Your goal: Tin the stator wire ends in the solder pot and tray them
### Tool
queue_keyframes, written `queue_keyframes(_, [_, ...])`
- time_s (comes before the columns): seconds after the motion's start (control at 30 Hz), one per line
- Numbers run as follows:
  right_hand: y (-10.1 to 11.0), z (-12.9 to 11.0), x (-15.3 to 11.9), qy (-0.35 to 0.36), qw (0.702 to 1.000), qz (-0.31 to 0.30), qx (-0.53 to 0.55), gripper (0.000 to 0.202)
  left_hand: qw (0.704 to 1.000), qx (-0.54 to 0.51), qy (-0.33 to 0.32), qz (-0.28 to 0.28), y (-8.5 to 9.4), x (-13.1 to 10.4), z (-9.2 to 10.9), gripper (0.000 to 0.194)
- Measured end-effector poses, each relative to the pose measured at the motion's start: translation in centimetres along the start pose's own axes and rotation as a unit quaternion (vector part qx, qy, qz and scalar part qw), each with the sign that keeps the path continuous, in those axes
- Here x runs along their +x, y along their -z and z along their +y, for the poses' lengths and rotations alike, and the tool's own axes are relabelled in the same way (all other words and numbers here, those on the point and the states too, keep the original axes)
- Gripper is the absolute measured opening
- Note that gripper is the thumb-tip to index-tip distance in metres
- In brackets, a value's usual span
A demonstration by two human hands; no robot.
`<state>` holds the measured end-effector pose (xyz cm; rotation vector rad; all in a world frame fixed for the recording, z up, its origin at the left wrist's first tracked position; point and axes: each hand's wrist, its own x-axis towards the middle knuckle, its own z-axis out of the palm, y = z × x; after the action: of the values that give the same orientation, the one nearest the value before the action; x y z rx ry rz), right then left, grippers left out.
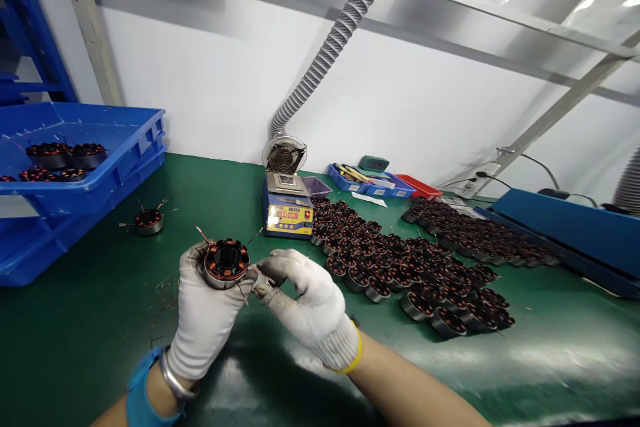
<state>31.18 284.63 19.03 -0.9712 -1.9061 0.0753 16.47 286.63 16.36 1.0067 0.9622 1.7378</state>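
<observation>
A wound stator [227, 272] is clamped in the gloved left hand [204, 307] above the green table [215, 180], its lower side partly covered by fingers. Just beside it, the gloved right hand [313, 297] is curled; whether a wire is pinched there cannot be told. The upper blue tray [131, 157] is cut off at left.

I record the gloved left hand [207, 307] raised, curled in a grip. The gloved right hand [313, 303], just beside it, forms a pinching pose; its closure I cannot verify. The right forearm [410, 380] is bare.
</observation>
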Motion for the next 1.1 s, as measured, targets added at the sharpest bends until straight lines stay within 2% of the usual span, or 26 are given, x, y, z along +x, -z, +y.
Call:
queue_keyframes(0.13, [-0.7,-0.5,0.0,-0.039,0.998,0.02,0.035,0.009,0.997,0.055,-0.056,0.004,0.2,0.2,-0.8,0.072])
queue_keyframes(0.23, [-1.3,-0.6,-0.2,-0.143,0.987,0.013,0.065,0.009,0.99,0.083,-0.112,0.028,0.4,0.4,-1.7,0.068])
queue_keyframes(0.37, [-1.7,-0.3,-0.5,-0.277,0.952,-0.016,0.129,0.019,0.979,0.114,-0.161,0.04,0.6,0.7,-2.6,0.065])
queue_keyframes(0.43, [-1.5,-0.2,-0.5,-0.276,0.953,-0.028,0.118,0.02,0.979,0.11,-0.168,0.038,0.6,0.7,-2.6,0.067])
queue_keyframes(0.47, [-1.2,-0.2,-0.5,-0.247,0.964,-0.031,0.091,0.019,0.981,0.1,-0.162,0.035,0.4,0.6,-2.5,0.069])
queue_keyframes(0.57, [-0.1,-0.3,0.1,-0.108,0.993,-0.036,-0.032,0.016,0.996,0.036,-0.078,0.019,-0.1,0.4,-1.8,0.073])
queue_keyframes(0.67, [1.3,-0.7,1.6,-0.034,0.986,-0.084,-0.14,0.015,0.995,-0.06,0.081,-0.027,-0.3,0.3,-0.6,0.069])
queue_keyframes(0.73, [2.5,-1.2,3.1,-0.01,0.974,-0.125,-0.187,0.016,0.964,-0.167,0.185,-0.088,0.3,0.6,0.2,0.061])
queue_keyframes(0.8, [3.7,-1.9,4.9,0.005,0.965,-0.165,-0.203,0.015,0.907,-0.295,0.273,-0.123,1.2,1.3,0.8,0.055])
queue_keyframes(0.87, [4.9,-2.8,6.8,0.005,0.96,-0.209,-0.187,0.013,0.863,-0.381,0.322,-0.083,2.0,2.3,1.0,0.052])
queue_keyframes(0.93, [5.7,-3.9,8.4,0.004,0.952,-0.257,-0.168,0.012,0.859,-0.376,0.346,-0.025,2.3,3.0,0.9,0.054])
queue_keyframes(0.97, [5.9,-4.5,9.1,0.01,0.944,-0.284,-0.166,0.012,0.865,-0.349,0.359,-0.028,2.1,3.1,0.8,0.056])
queue_keyframes(1.0, [6.0,-5.0,9.6,0.021,0.934,-0.313,-0.172,0.012,0.866,-0.321,0.378,-0.065,1.8,2.9,0.6,0.058])
queue_keyframes(1.03, [6.0,-5.5,10.0,0.035,0.921,-0.341,-0.186,0.012,0.858,-0.294,0.402,-0.129,1.4,2.5,0.3,0.06])
queue_keyframes(1.1, [5.8,-6.2,10.4,0.063,0.893,-0.386,-0.222,0.011,0.823,-0.255,0.434,-0.262,0.7,1.4,-0.1,0.065])
